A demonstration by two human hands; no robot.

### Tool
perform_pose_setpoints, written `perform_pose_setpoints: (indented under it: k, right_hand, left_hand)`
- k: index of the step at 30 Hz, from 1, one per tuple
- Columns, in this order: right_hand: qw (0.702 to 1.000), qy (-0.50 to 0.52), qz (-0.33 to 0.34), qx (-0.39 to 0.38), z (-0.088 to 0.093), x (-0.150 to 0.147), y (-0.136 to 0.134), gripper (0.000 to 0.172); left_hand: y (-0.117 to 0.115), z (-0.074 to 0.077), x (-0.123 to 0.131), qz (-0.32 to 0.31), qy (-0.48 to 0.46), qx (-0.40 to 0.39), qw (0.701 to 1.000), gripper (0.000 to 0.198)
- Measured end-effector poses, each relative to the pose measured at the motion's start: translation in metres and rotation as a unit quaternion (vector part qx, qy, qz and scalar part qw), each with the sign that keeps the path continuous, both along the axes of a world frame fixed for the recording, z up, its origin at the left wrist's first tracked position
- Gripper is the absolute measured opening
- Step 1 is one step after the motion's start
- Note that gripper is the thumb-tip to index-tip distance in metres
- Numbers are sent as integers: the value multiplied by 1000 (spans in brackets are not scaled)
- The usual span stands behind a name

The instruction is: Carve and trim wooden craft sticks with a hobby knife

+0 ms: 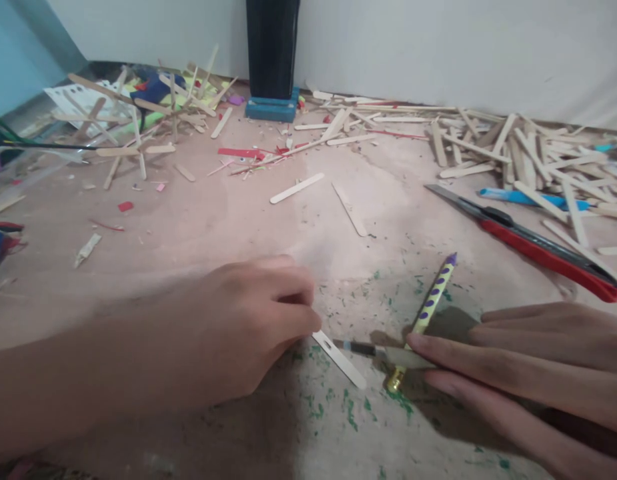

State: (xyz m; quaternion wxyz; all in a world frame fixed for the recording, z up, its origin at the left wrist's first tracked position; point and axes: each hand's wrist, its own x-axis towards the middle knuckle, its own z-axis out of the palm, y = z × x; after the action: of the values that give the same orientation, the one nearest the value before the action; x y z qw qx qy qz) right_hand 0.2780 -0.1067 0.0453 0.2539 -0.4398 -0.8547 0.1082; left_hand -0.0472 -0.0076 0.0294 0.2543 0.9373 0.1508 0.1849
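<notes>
My left hand point(258, 320) is closed on the upper end of a pale wooden craft stick point(345, 365), held low over the surface. A small slot shows in the stick, just beyond my fingertips. In my right hand point(528, 367) is a slim craft knife point(388, 355), gripped between thumb and fingers. Its tip points left and is close to the slot; I cannot tell if it touches. Beneath the knife lies a yellow pencil point(435, 293) with purple dots and a gold end.
A red and black utility knife point(543, 250) lies at right with its blade out, beside a blue pen point(533, 198) and a craft stick pile point(518, 150). Joined sticks point(138, 127) stand back left. A black post point(272, 50) rises at the wall. Green shavings point(351, 407) dot the surface.
</notes>
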Motion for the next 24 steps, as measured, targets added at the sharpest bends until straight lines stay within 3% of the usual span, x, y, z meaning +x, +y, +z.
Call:
perform_pose_setpoints:
  k: [8, 15, 19, 24]
  right_hand:
    - [1000, -22, -3, 11, -3, -10, -3, 40]
    - [993, -22, 86, -77, 2, 7, -1, 46]
    - [994, -23, 86, -70, 3, 10, 0, 37]
    - [994, -42, 91, -39, 0, 7, 0, 41]
  left_hand:
    - [1, 3, 0, 4, -10, 32, 999, 33]
    - [-2, 3, 0, 0, 7, -6, 1000, 37]
    - [-1, 3, 0, -3, 6, -46, 999, 36]
    - [2, 2, 0, -8, 3, -85, 996, 33]
